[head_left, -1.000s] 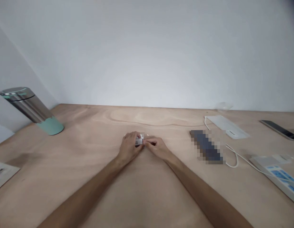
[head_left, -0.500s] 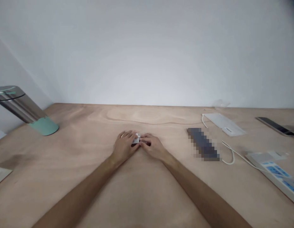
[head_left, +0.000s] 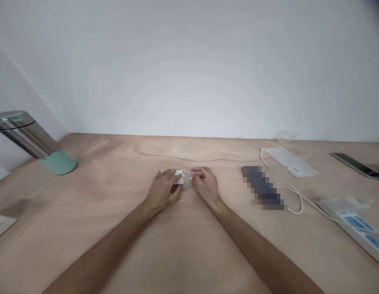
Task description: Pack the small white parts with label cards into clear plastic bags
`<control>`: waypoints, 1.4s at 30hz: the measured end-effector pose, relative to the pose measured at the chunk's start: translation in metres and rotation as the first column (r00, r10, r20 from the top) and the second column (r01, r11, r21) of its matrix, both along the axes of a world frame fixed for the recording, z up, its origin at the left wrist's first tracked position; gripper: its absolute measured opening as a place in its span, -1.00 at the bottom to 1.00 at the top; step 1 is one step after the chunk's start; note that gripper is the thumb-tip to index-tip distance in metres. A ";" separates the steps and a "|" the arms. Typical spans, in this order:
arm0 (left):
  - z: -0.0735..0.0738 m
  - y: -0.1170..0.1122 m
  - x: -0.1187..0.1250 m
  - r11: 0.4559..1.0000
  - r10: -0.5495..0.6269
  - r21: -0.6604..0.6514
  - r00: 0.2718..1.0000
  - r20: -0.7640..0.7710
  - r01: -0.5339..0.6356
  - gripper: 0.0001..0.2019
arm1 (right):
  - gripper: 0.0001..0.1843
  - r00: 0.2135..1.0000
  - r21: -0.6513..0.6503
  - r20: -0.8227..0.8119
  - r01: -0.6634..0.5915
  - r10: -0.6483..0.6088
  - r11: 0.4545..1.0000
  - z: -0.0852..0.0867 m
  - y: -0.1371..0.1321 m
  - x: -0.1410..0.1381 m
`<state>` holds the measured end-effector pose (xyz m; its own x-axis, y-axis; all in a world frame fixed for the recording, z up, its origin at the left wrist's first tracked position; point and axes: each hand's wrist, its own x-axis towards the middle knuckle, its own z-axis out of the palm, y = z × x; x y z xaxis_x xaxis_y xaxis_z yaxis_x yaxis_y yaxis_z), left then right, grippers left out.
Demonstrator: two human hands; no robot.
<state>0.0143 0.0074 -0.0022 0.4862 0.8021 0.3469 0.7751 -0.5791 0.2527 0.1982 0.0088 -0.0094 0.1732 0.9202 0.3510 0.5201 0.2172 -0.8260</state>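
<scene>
My left hand rests on a small flat white object on the wooden table, its fingers over the top and its thumb at the near edge. Much of the object is covered, so its kind is unclear. Just to the right is my right hand, its index finger stretched out and apart from the thumb. By its fingertips is a tiny white round piece; whether they touch, I cannot tell. Between the hands lies a blurry see-through bit.
A steel and green tumbler stands far left, above a card. To the right are a pixelated dark object, a white pouch, a white cable, a phone and a power strip. A wall rises behind the table.
My right hand has drawn away to the right from the white object and its fingers have parted. More of the white object shows, along with the small round piece. My left hand stays nearly in place.
</scene>
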 end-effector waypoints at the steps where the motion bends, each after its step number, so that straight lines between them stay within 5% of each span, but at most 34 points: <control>1: -0.001 0.000 0.000 1.000 0.004 -0.002 1.000 0.000 -0.004 -0.63 | -0.76 0.999 -0.011 0.010 0.036 -0.036 0.999 0.001 -0.001 0.000; 4: -0.002 0.001 0.000 1.000 0.008 -0.012 1.000 0.004 -0.008 -0.63 | -0.73 0.997 -0.013 0.030 0.070 -0.070 0.997 0.003 -0.004 -0.002; 7: -0.003 0.001 0.001 1.000 -0.001 -0.024 1.000 0.006 0.001 -0.64 | -0.72 0.991 -0.039 -0.124 -0.048 0.042 0.998 0.003 -0.003 -0.003; 10: -0.002 0.001 0.001 0.999 -0.001 -0.040 0.999 0.052 0.003 -0.62 | -0.68 0.917 -0.084 -0.374 -0.182 0.139 0.980 0.002 0.000 -0.003; 14: -0.003 0.002 0.001 0.999 -0.020 -0.030 0.994 0.109 0.023 -0.70 | -0.57 0.799 -0.100 -0.590 -0.214 0.115 0.972 -0.001 0.004 -0.004; 24: -0.008 0.008 -0.002 0.996 -0.082 0.052 0.985 0.150 0.075 -0.79 | -0.71 0.775 -0.132 -0.615 -0.280 0.144 0.951 -0.005 0.006 -0.006; 31: -0.009 0.009 -0.002 0.996 -0.080 0.046 0.983 0.168 0.074 -0.76 | -0.68 0.898 -0.073 -0.344 -0.315 0.273 0.946 -0.008 0.005 -0.004; 42: -0.002 0.008 -0.004 0.993 -0.109 -0.006 0.962 0.250 0.114 -0.45 | -0.48 0.936 0.069 0.147 -0.332 0.319 0.941 -0.015 0.008 0.001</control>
<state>0.0100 0.0155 -0.0043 0.4729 0.7561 0.4525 0.6171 -0.6507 0.4424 0.1993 0.0169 -0.0240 -0.1839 0.8815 0.4350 0.5108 0.4638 -0.7239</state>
